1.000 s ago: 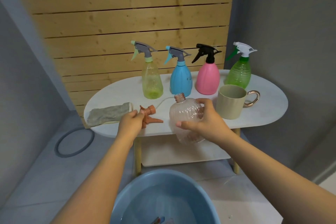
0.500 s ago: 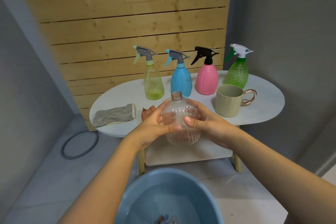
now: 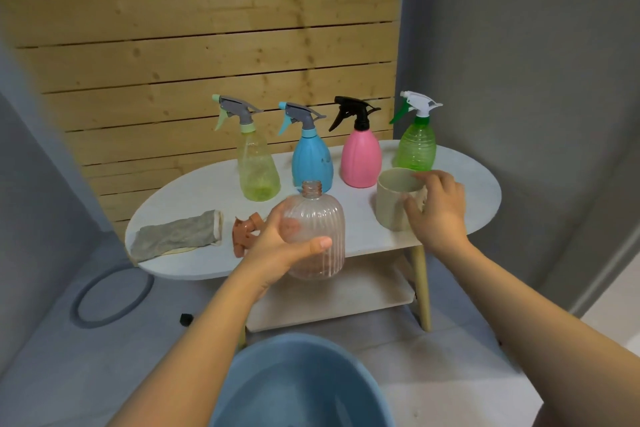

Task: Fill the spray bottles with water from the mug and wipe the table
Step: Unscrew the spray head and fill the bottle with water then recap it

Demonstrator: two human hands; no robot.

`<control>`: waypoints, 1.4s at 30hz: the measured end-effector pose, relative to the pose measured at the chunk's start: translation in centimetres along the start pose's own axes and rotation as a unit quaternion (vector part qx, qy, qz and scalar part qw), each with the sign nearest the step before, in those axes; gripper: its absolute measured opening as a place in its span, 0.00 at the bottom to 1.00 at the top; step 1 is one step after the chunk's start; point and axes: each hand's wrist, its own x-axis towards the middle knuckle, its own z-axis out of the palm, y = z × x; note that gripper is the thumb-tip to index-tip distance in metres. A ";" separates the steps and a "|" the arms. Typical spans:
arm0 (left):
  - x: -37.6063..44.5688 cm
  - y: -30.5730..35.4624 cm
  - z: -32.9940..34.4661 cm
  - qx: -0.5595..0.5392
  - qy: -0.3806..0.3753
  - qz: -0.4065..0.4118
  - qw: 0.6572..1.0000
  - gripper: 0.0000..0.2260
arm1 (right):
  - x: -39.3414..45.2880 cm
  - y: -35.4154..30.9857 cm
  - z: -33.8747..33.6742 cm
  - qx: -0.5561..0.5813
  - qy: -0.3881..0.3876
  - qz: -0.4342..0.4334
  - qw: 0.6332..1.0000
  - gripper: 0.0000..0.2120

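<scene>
Left hand grips bottle — four bottles behind.

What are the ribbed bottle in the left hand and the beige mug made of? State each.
Clear pinkish ribbed bottle: likely thin plastic; fingers show through its glossy wall. Beige matte mug: ceramic or plastic, opaque and dull; cannot tell which.

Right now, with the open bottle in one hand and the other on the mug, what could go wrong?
The clear ribbed bottle has a narrow neck and is held off the table by the left hand alone, so a pour may miss and spill. The right hand grips the beige mug by its side and could slip. The loose orange trigger head lies near the table's front edge.
</scene>
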 end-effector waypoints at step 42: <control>-7.2 0.0 -2.9 -0.002 0.040 -0.011 0.999 0.47 | -3.7 -4.5 -1.6 0.143 -0.174 0.089 0.970 0.12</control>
